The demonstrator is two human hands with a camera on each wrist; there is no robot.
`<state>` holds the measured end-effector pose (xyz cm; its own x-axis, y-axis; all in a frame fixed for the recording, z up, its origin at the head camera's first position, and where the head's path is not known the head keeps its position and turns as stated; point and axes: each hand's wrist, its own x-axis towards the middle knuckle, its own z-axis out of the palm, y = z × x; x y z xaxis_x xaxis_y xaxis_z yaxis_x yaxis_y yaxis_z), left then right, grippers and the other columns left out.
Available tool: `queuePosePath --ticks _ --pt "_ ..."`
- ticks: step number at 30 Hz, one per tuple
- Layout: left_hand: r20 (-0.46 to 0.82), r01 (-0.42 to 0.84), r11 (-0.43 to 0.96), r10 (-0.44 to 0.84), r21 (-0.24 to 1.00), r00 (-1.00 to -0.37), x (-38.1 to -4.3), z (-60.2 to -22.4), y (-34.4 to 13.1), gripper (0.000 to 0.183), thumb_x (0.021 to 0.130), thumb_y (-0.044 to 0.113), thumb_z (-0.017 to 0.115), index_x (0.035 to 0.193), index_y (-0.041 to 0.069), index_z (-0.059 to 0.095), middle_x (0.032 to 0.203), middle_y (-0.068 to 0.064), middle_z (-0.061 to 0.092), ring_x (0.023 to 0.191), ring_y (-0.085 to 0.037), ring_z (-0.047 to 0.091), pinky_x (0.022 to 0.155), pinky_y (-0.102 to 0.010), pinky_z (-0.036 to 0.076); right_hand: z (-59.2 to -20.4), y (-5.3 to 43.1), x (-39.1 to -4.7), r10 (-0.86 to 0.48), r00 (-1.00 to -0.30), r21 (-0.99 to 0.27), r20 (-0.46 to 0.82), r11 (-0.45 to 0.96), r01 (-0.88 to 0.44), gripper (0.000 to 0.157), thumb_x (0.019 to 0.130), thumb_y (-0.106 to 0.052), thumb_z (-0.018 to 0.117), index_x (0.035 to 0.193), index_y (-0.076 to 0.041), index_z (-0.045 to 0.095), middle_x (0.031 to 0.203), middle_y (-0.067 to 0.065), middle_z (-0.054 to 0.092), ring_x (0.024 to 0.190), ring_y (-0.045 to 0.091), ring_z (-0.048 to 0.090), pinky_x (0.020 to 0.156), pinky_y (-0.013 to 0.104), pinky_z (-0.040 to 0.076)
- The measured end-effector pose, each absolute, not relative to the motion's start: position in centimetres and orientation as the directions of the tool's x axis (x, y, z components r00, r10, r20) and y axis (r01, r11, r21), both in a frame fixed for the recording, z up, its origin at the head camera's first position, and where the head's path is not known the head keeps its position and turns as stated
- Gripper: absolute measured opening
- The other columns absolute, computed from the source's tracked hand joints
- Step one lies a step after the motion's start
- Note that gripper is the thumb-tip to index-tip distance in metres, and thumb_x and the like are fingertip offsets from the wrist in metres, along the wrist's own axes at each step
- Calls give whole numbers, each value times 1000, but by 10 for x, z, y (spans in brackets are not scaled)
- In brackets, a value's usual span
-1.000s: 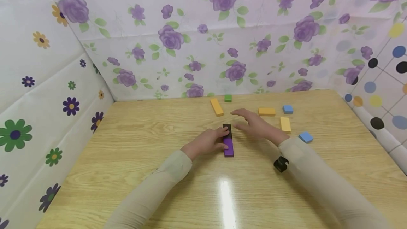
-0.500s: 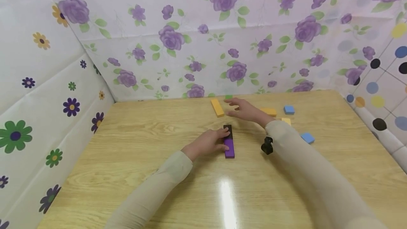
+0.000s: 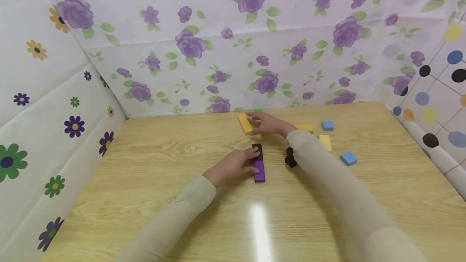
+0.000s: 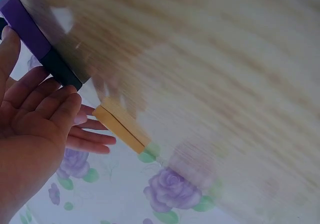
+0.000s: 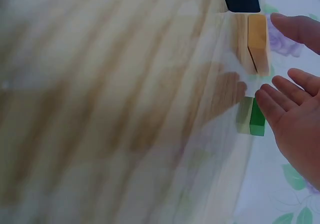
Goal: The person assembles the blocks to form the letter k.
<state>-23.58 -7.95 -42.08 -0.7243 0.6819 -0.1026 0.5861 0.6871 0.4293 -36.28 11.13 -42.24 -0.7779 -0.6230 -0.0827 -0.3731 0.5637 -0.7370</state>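
1. The left hand point(image 3: 233, 165) was unclenched, its fingertips touching the black block point(image 3: 257, 146) and its thumb the purple block point(image 3: 260, 176).
2. The right hand point(image 3: 267, 123) was parted and grasped nothing; whether it touched the orange block point(image 3: 244, 124) could not be told.
3. Black and purple lay flat, end to end; the orange block, long and narrow, slanted beyond them.
4. The green block point(image 5: 257, 119) lay near the right fingers.
5. The right sleeve point(image 3: 327, 173) partly hid a second orange block point(image 3: 305, 127); the yellow block point(image 3: 325, 142) and two blue blocks point(image 3: 348, 158) lay farther right.
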Motion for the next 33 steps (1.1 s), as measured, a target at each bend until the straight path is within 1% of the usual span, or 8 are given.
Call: queuePosePath --ticks 4,8,12,15,21,25,33 --pt "-100 592 686 685 423 -722 -235 -421 -81 64 90 36 65 142 5 45 150 -8 37 135 -28 39 111 -37 34 -422 105 -368 -614 -781 -720 -115 594 -360 88 86 -15 73 155 -9 18 159 13 19 143 34 22 114 49 27" --pt "-93 600 680 691 421 -717 -234 -420 -80 63 91 36 65 142 4 46 149 -9 38 135 -28 39 111 -37 34 -420 101 -375 -626 -766 -714 -145 602 -357 91 85 -11 72 155 -7 14 159 16 17 144 36 20 115 48 25" --pt "-89 598 678 690 426 -719 -235 -419 -79 63 91 36 65 142 5 45 150 -8 38 136 -27 38 111 -35 34 -421 98 -382 -639 -754 -719 -154 596 -358 94 82 -8 72 155 -5 12 159 15 15 145 31 15 118 44 17" --pt "-88 596 676 690 434 -718 -236 -419 -78 63 91 36 65 142 5 45 150 -8 38 136 -26 38 111 -34 34 -422 95 -385 -634 -754 -717 -170 605 -347 96 82 -8 73 155 -6 11 160 13 13 146 28 11 119 42 14" --pt "-98 593 685 685 423 -722 -235 -418 -78 64 90 36 66 142 5 45 150 -8 38 136 -26 38 111 -35 34 -424 94 -387 -637 -750 -734 -180 594 -328 98 81 -10 76 155 -7 11 160 13 13 146 28 13 118 43 18" --pt "-104 587 690 681 422 -725 -235 -418 -78 64 90 36 65 142 5 45 150 -7 38 136 -26 38 111 -35 34 -427 94 -386 -634 -757 -754 -158 573 -322 100 79 -13 79 155 -6 14 159 14 17 145 30 16 117 44 20" --pt "-103 595 689 685 414 -721 -237 -421 -79 64 91 37 65 142 6 45 150 -7 38 135 -27 39 110 -36 35 -433 97 -386 -623 -777 -754 -93 554 -354 101 75 -21 84 153 -6 22 156 12 26 143 29 23 116 43 23"
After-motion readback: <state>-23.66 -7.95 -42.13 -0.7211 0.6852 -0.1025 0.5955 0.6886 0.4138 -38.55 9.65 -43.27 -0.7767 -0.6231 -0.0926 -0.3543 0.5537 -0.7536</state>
